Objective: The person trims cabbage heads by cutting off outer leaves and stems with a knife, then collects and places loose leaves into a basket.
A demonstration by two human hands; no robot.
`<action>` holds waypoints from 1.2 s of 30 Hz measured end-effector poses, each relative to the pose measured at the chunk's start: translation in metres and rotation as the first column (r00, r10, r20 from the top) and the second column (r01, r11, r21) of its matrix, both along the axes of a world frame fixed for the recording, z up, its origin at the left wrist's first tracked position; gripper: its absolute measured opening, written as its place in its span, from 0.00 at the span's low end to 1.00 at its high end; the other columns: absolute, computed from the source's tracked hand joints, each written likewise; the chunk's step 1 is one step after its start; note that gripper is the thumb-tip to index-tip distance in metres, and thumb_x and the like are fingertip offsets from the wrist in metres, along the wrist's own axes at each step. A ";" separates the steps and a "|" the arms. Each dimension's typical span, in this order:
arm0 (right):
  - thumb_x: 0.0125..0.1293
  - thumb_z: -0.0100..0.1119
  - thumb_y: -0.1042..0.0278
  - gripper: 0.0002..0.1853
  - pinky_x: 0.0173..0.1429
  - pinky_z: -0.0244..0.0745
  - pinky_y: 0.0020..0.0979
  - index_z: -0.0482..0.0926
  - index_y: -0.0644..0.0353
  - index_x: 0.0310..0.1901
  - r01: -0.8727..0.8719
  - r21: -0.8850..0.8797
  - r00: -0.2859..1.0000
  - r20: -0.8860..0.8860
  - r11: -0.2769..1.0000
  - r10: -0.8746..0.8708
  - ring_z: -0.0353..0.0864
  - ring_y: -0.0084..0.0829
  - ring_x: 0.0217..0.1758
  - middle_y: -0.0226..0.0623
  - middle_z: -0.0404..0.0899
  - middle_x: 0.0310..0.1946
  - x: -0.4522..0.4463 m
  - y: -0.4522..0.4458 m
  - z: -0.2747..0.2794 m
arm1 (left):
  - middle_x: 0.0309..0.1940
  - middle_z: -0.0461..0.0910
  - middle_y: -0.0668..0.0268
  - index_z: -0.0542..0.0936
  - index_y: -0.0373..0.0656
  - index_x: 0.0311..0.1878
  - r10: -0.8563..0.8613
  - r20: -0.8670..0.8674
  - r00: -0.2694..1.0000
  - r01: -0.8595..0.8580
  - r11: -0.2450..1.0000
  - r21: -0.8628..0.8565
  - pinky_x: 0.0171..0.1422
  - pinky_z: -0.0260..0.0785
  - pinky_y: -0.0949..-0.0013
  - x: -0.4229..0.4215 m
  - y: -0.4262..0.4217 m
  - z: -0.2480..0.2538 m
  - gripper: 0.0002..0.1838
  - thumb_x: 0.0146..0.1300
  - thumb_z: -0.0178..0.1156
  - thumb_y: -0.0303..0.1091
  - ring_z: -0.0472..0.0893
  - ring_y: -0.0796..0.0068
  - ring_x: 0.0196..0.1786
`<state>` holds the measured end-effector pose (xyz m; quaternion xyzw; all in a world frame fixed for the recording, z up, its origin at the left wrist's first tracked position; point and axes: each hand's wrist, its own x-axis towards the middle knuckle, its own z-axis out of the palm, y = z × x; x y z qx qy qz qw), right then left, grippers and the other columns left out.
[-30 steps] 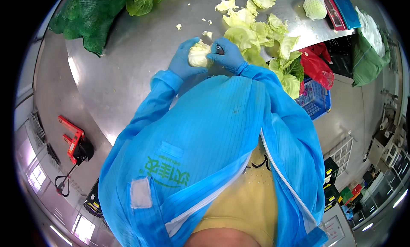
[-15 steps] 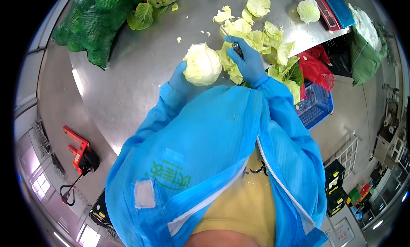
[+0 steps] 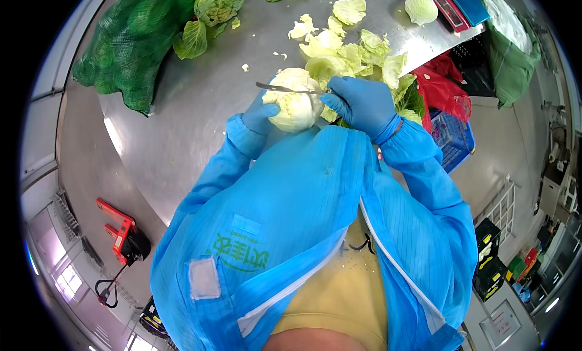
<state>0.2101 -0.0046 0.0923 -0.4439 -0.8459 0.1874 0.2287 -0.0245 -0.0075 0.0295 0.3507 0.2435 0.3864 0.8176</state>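
Observation:
A pale, trimmed cabbage [image 3: 295,111] rests close in front of my body at the near side of the metal table. My left hand [image 3: 262,113], in a blue glove, grips its left side. In my right hand [image 3: 362,105], also gloved, is a knife [image 3: 290,89] whose blade lies across the top of the cabbage, pointing left. The handle is hidden in my closed fingers. Loose cabbage leaves [image 3: 339,55] are heaped just beyond my right hand.
Green net sacks of cabbages [image 3: 136,48] stand at the far left, beside a leafy cabbage [image 3: 219,4]. Far right are a pale cabbage [image 3: 421,6], a red-and-blue object [image 3: 456,8], red netting [image 3: 439,87] and a blue crate [image 3: 451,142]. A red pallet jack [image 3: 124,230] is on the floor.
My right hand has turned and brought the knife from above the loose leaves onto the cabbage. The cabbage has tilted, showing its cut-looking top, while my left hand keeps hold of it.

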 end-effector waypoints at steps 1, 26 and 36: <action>0.64 0.51 0.47 0.16 0.26 0.68 0.38 0.73 0.51 0.31 0.007 0.021 1.000 0.010 1.000 -0.007 0.77 0.39 0.26 0.34 0.74 0.22 0.000 0.000 0.001 | 0.59 0.70 0.56 0.61 0.38 0.65 -0.005 -0.002 1.000 0.005 1.000 0.000 0.64 0.66 0.60 -0.001 0.001 -0.001 0.50 0.40 0.70 0.53 0.72 0.60 0.60; 0.66 0.51 0.49 0.15 0.29 0.69 0.38 0.74 0.52 0.34 0.521 0.090 0.840 0.122 0.849 -0.528 0.77 0.41 0.29 0.36 0.75 0.25 0.104 0.002 -0.066 | 0.61 0.66 0.60 0.62 0.41 0.63 -0.007 -0.154 0.988 0.071 0.910 0.409 0.67 0.61 0.58 -0.010 0.026 0.002 0.50 0.35 0.75 0.43 0.68 0.63 0.62; 0.54 0.69 0.64 0.24 0.32 0.67 0.21 0.77 0.52 0.54 0.140 -0.507 0.592 -0.646 0.851 -0.482 0.67 0.16 0.28 0.27 0.71 0.31 -0.010 -0.010 -0.028 | 0.58 0.67 0.59 0.62 0.42 0.62 0.397 -0.311 0.863 -0.079 0.715 0.695 0.63 0.66 0.61 0.018 0.025 0.021 0.53 0.29 0.81 0.35 0.70 0.64 0.60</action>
